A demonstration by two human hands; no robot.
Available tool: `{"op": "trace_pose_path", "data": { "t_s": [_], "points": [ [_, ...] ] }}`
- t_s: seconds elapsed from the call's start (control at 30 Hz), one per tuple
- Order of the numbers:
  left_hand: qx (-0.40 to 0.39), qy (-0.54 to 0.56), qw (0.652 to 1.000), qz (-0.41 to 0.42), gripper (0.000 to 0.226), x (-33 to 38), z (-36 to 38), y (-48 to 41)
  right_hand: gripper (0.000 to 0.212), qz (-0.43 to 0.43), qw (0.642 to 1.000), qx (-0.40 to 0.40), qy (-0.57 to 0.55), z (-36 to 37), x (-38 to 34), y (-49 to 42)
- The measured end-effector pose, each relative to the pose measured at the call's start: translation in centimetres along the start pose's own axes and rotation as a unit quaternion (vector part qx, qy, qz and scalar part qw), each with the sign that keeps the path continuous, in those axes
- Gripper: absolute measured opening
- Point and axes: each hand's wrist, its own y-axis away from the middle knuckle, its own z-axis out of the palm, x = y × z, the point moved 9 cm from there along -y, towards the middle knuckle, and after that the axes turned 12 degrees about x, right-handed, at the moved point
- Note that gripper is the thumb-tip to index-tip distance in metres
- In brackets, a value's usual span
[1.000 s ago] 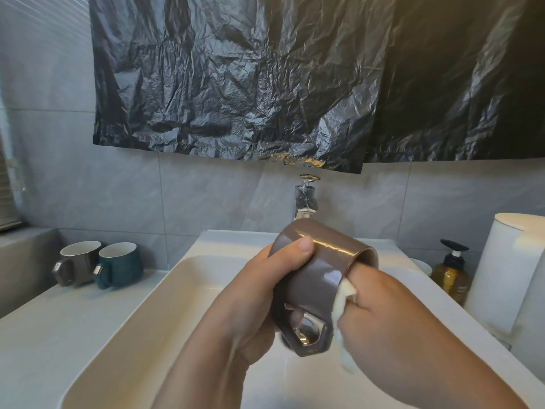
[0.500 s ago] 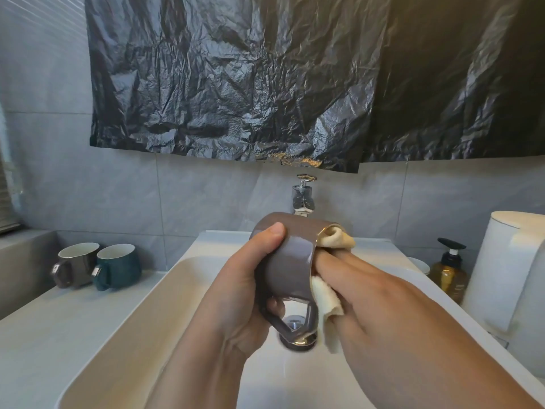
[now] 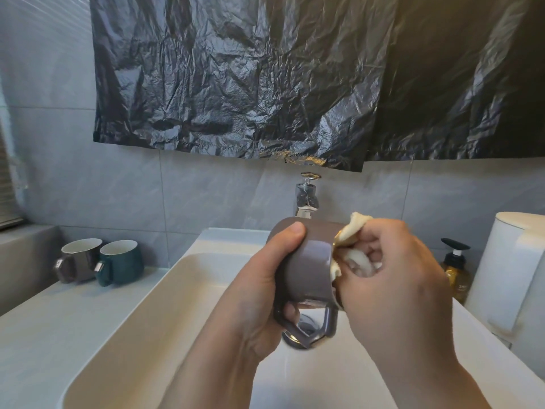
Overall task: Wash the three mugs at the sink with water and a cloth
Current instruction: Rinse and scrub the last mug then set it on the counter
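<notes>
A person holds a grey-brown mug on its side above the white sink basin, just in front of the chrome tap, with the handle pointing down and the mouth facing right. The left hand grips the mug's body, thumb over the top and a finger curled by the handle. The right hand clutches a bunched cream cloth and presses it against the mug's rim. Two more mugs, one grey and one teal, stand upright and touching at the far left corner of the pale worktop. A pump soap bottle stands near the worktop's right edge beside a tall white cylinder. Crumpled black plastic sheeting hangs on the tiled wall above.
</notes>
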Motion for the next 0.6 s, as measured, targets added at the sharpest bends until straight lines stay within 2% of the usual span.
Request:
{"op": "trace_pose_path", "data": {
  "t_s": [0.03, 0.13, 0.33, 0.43, 0.6],
  "points": [
    [-0.005, -0.009, 1.0, 0.0, 0.027, -0.2, 0.1, 0.0, 0.023, 0.0, 1.0, 0.016, 0.013, -0.4, 0.1, -0.1],
    [-0.015, -0.029, 0.999, 0.008, 0.021, -0.2, 0.4, 0.2, 0.036, 0.01, 0.999, 0.044, 0.031, -0.9, 0.6, 0.0],
    [-0.006, 0.003, 1.0, 0.009, 0.023, 0.5, 0.2, 0.4, 0.04, 0.032, 0.999, 0.033, 0.006, -0.4, 1.4, -0.3],
    [-0.009, -0.019, 1.0, 0.011, 0.022, 0.2, 0.2, 0.2, 0.027, 0.024, 0.999, 0.017, -0.013, -0.1, 1.6, -0.3],
    [-0.037, -0.039, 0.999, 0.011, 0.021, -0.1, 0.9, 0.5, 0.019, -0.004, 0.999, 0.05, 0.002, -0.6, 1.4, -0.1]
  ]
}}
